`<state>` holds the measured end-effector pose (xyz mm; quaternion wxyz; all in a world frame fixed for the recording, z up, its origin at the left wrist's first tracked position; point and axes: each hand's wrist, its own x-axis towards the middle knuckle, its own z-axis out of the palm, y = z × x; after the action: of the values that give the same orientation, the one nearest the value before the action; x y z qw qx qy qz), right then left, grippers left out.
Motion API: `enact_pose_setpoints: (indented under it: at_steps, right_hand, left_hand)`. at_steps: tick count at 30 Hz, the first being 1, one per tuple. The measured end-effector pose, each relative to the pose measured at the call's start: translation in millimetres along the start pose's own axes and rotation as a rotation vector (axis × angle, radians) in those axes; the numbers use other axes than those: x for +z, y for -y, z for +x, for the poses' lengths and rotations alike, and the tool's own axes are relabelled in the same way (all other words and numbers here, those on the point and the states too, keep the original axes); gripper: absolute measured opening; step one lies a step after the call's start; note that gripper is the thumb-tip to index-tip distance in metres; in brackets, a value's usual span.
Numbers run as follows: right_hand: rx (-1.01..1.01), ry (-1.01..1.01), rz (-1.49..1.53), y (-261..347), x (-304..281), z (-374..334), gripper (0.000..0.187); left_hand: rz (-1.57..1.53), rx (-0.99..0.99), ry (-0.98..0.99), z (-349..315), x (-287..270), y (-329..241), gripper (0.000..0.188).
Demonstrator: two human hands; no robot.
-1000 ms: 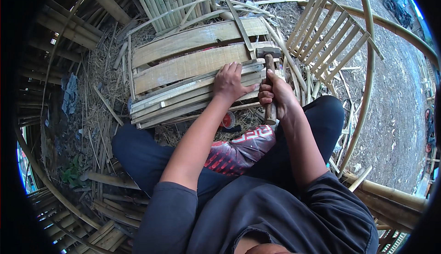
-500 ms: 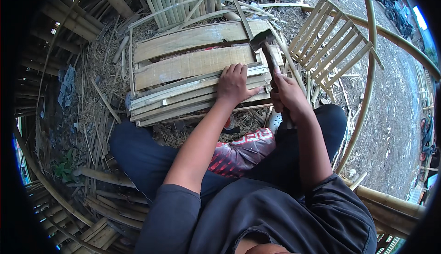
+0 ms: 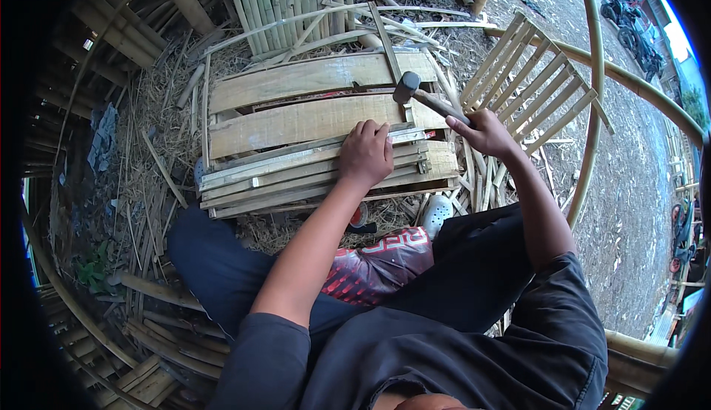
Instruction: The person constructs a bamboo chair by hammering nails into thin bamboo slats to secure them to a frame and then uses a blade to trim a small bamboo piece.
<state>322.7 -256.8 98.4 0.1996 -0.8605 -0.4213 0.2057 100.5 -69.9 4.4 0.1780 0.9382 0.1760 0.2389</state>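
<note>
My right hand (image 3: 487, 134) is closed round the handle of a hammer (image 3: 441, 106). The hammer's dark head is above the right part of a low wooden bench top made of spaced boards (image 3: 289, 122). Several thin wooden slats (image 3: 296, 171) lie side by side along the near part of that top. On these slats my left hand (image 3: 366, 152) bears down, its fingers bent over the upper ones close to their right ends. Whether a nail is under those fingers I cannot make out. A narrow dark strip (image 3: 384, 43) leans against the far side of the boards.
A slatted bamboo frame (image 3: 533, 77) stands to the right, near a curved bamboo pole (image 3: 595, 114). Another bamboo panel (image 3: 292, 10) is at the back. Straw and offcuts litter the ground. Under the bench's near edge lies a patterned red and grey cloth (image 3: 381, 265), beside a pale clog (image 3: 438, 214).
My right hand has moved right and the hammer has tipped over, its handle now slanting leftward. My left hand has shifted slightly left and its fingers and thumb have drawn in.
</note>
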Motion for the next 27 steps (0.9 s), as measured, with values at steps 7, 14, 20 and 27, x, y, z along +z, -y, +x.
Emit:
enact_pose_setpoints:
  at_steps: [7,14,20,27]
  right_hand:
    - [-0.265,-0.031,-0.036,-42,-5,0,0.069]
    - [-0.514,-0.126,-0.235,-39,-1,-2,0.058]
    - [-0.359,-0.233,-0.445,-45,-1,6,0.059]
    - [-0.538,-0.107,-0.342,-40,-9,-3,0.053]
  left_hand:
    - [0.000,0.014,0.008,0,-1,2,0.030]
    - [0.061,0.071,0.020,3,-6,2,0.030]
    - [0.014,0.096,0.015,3,-5,2,0.033]
    - [0.004,0.083,-0.001,2,-4,3,0.032]
